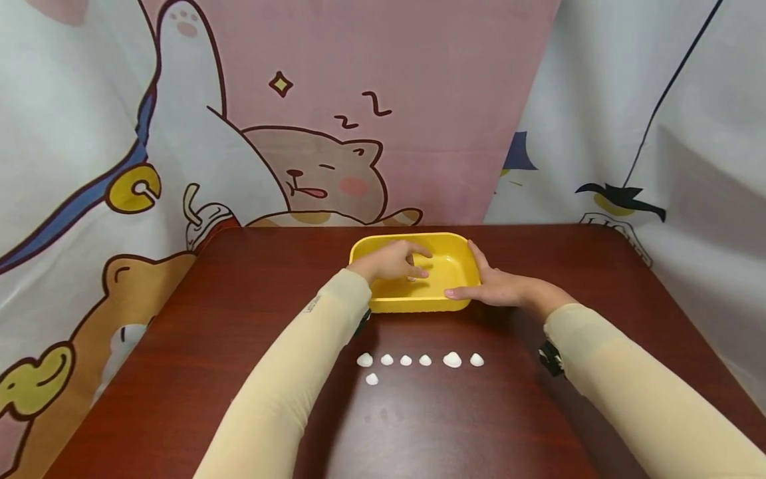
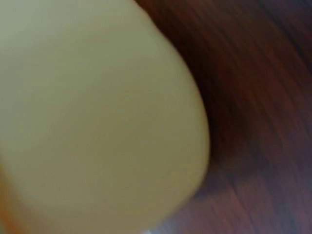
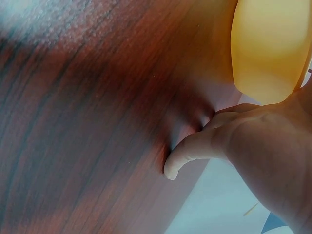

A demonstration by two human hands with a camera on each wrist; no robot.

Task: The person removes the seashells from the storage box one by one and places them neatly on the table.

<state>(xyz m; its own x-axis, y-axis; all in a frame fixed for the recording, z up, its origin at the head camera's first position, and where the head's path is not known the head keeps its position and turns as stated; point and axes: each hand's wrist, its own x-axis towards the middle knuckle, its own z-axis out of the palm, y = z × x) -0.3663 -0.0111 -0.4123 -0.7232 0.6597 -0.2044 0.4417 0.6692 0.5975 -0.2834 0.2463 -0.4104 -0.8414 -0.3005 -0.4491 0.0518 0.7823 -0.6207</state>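
Observation:
A yellow basin [image 1: 415,305] stands at the back of the table. My left hand [image 1: 391,259] reaches into it from the left, thumb and forefinger spread apart, the other fingers mostly hidden. Just by that thumb a small pale piece [image 1: 411,279] shows in the basin, too small to make out. My right hand [image 1: 499,286] holds the basin's right front corner, its thumb over the rim; in the right wrist view its outer fingers [image 3: 190,148] reach down to the table. Small white shell-like pieces [image 1: 452,360] lie in front of the basin.
Several of the white pieces form a row, with one more piece [image 1: 372,379] below its left end. The dark red wooden table [image 1: 467,426] ends at a printed cartoon curtain [image 1: 383,60] behind. A sleeve [image 2: 107,117] fills much of the left wrist view.

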